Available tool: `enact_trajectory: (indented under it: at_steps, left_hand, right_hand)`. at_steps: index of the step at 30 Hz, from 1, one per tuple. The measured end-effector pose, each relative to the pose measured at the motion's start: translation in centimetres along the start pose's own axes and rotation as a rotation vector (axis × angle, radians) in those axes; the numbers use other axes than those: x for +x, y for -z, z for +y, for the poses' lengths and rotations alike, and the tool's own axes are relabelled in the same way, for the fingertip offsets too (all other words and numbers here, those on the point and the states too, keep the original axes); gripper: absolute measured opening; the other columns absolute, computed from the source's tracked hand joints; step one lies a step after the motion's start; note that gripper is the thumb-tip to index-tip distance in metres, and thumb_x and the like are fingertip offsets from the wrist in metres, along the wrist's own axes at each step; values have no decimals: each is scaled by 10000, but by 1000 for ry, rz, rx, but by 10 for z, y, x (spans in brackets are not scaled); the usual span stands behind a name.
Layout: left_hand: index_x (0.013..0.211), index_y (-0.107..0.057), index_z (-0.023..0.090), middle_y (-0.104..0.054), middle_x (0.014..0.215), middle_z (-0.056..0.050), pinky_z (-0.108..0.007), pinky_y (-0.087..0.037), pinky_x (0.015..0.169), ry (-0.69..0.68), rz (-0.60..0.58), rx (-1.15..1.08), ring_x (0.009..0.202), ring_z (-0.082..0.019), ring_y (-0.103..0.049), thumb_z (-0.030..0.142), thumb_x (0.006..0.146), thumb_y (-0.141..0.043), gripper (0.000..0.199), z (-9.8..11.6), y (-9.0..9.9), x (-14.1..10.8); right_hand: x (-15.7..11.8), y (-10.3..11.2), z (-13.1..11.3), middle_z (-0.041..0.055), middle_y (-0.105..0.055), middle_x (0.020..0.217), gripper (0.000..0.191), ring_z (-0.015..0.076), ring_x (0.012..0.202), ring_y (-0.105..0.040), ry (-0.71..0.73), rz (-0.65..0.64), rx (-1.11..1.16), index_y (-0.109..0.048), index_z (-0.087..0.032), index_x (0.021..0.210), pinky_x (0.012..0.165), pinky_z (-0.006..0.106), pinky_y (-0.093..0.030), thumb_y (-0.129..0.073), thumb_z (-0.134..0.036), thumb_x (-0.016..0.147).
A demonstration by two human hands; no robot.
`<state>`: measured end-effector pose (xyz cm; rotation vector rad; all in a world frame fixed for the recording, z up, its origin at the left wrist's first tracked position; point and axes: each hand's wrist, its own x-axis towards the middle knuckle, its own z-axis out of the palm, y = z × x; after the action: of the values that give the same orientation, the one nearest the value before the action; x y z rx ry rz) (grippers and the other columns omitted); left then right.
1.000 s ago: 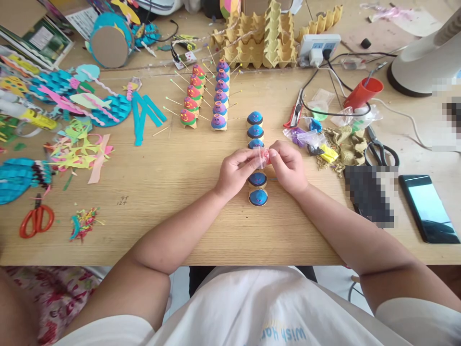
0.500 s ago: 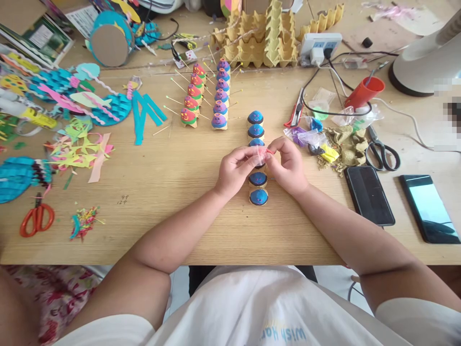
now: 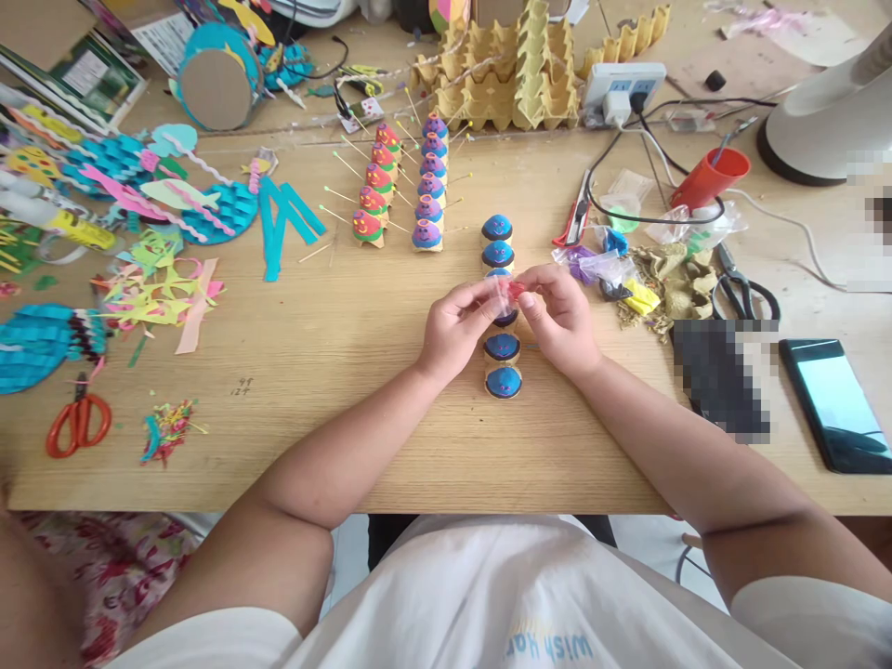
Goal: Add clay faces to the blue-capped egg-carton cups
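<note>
My left hand [image 3: 456, 325] is pinched on a small clear plastic bag of red modelling clay [image 3: 515, 290]. The fingertips of my right hand [image 3: 563, 316] close on the red end of this bag, partly hiding it. Both hands hover over a row of egg-carton cups topped with blue clay domes [image 3: 503, 347] with dark rims and tiny faces. The middle of that row is hidden by my fingers. Further back left stand a red-and-green row [image 3: 374, 198] and a purple-and-blue row [image 3: 427, 208], with pins sticking out sideways.
To the right lie clay packets [image 3: 639, 297], a red box cutter [image 3: 575, 216], black scissors [image 3: 745, 288], a red cup [image 3: 711, 178] and a phone [image 3: 836, 404]. Egg cartons [image 3: 488, 84] stand behind. On the left are red-handled scissors [image 3: 79, 423], paper scraps [image 3: 157, 297] and blue strips [image 3: 279, 228].
My right thumb and fingers have shifted slightly at the bag, and more of the red clay shows. The view has moved slightly; the rows stand as before.
</note>
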<state>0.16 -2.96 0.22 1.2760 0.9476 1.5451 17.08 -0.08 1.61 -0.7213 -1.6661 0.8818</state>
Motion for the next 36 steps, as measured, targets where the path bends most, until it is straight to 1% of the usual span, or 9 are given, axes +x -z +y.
enact_trajectory:
  at_steps: [4, 7, 11, 15, 19, 23, 28, 32, 36]
  left_hand:
    - [1070, -852, 271, -866, 1159, -39, -405, -645, 1054, 29, 55, 4, 1126, -225, -811, 602, 886, -819, 380, 2, -1, 2]
    - [1114, -844, 270, -864, 1174, -44, -399, -651, 1042, 49, 25, -13, 1117, -225, -816, 594, 885, -825, 397, 4, -2, 2]
    - [1133, -843, 261, -865, 1173, -51, -364, -663, 1003, 77, 32, -21, 1077, -209, -817, 551, 860, -867, 399, 2, -4, 1]
    - [1120, -844, 263, -870, 1134, -44, -382, -665, 1018, 83, 51, -31, 1059, -208, -820, 540, 842, -885, 395, -2, -3, 2]
    - [1097, -851, 270, -867, 1167, -44, -431, -662, 1062, 96, 52, -38, 1102, -224, -819, 542, 840, -886, 377, -2, -3, 1]
    - [1075, -860, 268, -862, 1203, -53, -459, -648, 1105, 103, 43, -26, 1162, -242, -811, 526, 853, -880, 341, 1, -3, 1]
    - [1101, -860, 260, -860, 1209, -65, -463, -645, 1109, 105, 59, 10, 1164, -246, -812, 502, 871, -869, 334, -1, -1, 0]
    - [1091, -862, 261, -865, 1183, -60, -448, -649, 1094, 89, 70, 41, 1142, -240, -815, 497, 877, -863, 319, -3, -2, -1]
    - [1124, -860, 271, -854, 1231, -63, -438, -632, 1117, 81, 12, 55, 1187, -240, -800, 482, 909, -836, 302, -1, -1, -2]
  right_hand:
    - [-1, -3, 4, 61, -725, 1134, 430, 229, 1005, -696, -38, -9, 66, -641, -313, 1201, 927, 439, -615, -765, -622, 928]
    - [-2, -5, 10, 52, -705, 1089, 454, 223, 976, -693, -52, 46, 99, -602, -337, 1225, 910, 436, -632, -768, -632, 923]
    - [-2, -4, 12, 32, -667, 985, 374, 211, 905, -668, -46, 118, 91, -599, -333, 1145, 868, 428, -626, -751, -612, 947]
    - [-1, -3, 10, 24, -637, 946, 313, 196, 879, -650, -23, 174, 80, -610, -307, 1077, 851, 410, -609, -709, -590, 988]
    - [0, -2, 10, 18, -628, 955, 382, 187, 869, -634, -45, 168, 104, -610, -294, 1076, 842, 388, -592, -770, -611, 935]
    - [1, -1, 7, 9, -635, 906, 396, 170, 826, -622, -136, 130, 116, -602, -268, 964, 796, 356, -565, -770, -625, 928]
    - [3, 1, 2, -2, -609, 820, 403, 161, 776, -602, -75, 276, 63, -582, -261, 889, 762, 344, -527, -682, -639, 990]
    - [3, 2, 1, 2, -600, 796, 444, 168, 759, -581, -67, 311, 21, -594, -262, 842, 754, 357, -529, -655, -676, 990]
    - [3, 3, 2, 9, -622, 784, 447, 179, 755, -594, -83, 344, 34, -609, -266, 803, 780, 377, -552, -646, -665, 1001]
